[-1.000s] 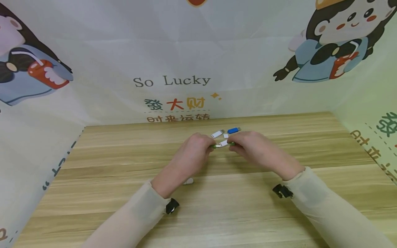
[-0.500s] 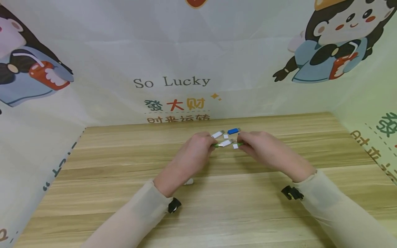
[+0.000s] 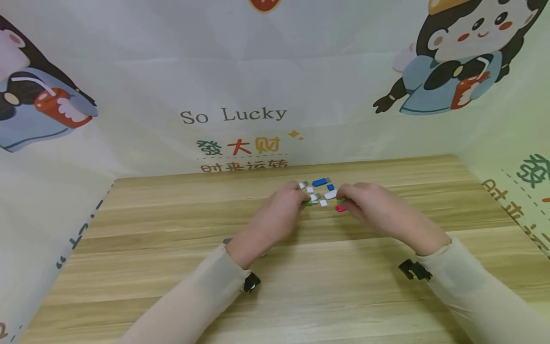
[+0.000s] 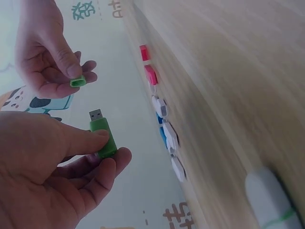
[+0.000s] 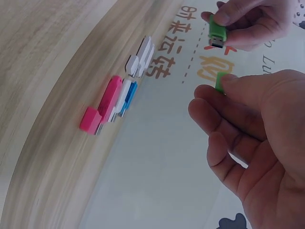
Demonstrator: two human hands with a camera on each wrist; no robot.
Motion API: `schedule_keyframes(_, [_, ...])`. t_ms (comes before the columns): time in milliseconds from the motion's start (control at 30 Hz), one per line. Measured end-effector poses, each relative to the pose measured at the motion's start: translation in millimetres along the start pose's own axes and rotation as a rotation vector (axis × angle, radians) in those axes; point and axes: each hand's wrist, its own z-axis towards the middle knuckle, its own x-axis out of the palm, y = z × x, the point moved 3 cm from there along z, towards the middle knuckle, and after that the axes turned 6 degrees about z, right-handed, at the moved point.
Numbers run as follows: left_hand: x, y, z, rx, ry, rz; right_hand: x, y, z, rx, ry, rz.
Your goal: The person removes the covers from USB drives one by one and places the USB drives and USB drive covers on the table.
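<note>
My left hand (image 3: 279, 212) pinches a green USB flash drive (image 4: 102, 138) between thumb and fingers, its metal plug bare and pointing away from the palm. To the right, my right hand (image 3: 375, 208) holds a small green cap (image 5: 220, 81) between thumb and fingertip, its hollow end showing in the left wrist view. Drive and cap are apart, both held above the table. Beyond and below the hands lie a blue flash drive (image 3: 320, 182), a blue cap (image 3: 330, 187), white flash drives (image 5: 143, 57), white caps (image 3: 323, 203), a pink flash drive (image 5: 110, 98) and its pink cap (image 5: 89, 119).
The wooden table (image 3: 172, 215) ends at a printed cloth wall (image 3: 240, 86) close behind the drives, with more cloth at both sides. A rounded white object with a green line (image 4: 269, 195) lies nearer the body; in the head view the left forearm mostly covers that area.
Both hands have shifted right, the right one farther, so the green cap is farther from the green flash drive. Pink and blue pieces have come into view by the right hand.
</note>
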Motion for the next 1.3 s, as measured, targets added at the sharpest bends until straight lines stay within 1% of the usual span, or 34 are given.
schedule_keyframes(200, [8.6,-3.8,10.4,0.013,0.03,0.013,-3.8,-1.4,-6.8,-0.017,-0.01,-0.018])
schedule_keyframes(367, [19.1,-5.2,20.7,0.013,0.074,0.015,-6.4,-2.7,-12.5,-0.03,-0.027,-0.022])
schedule_keyframes(467, [25.7,-6.2,26.5,-0.003,0.111,0.017,-7.4,-3.2,-15.0,-0.033,-0.033,-0.032])
schedule_keyframes(667, [37.4,-7.8,35.4,-0.059,0.169,-0.003,-8.2,-3.8,-17.9,-0.038,-0.02,-0.038])
schedule_keyframes(800, [44.4,-8.8,40.8,-0.069,0.18,0.003,-8.6,-4.8,-20.3,-0.036,-0.016,-0.038])
schedule_keyframes(933, [49.4,-8.7,44.8,-0.07,0.175,0.004,-7.8,-5.4,-20.8,-0.042,-0.021,-0.044])
schedule_keyframes(1133, [52.2,-9.0,48.4,-0.071,0.161,-0.023,-6.6,-6.0,-21.3,-0.05,-0.022,-0.047])
schedule_keyframes(1300, [53.8,-9.4,50.6,-0.067,0.157,-0.008,-5.9,-6.0,-21.9,-0.047,-0.014,-0.046])
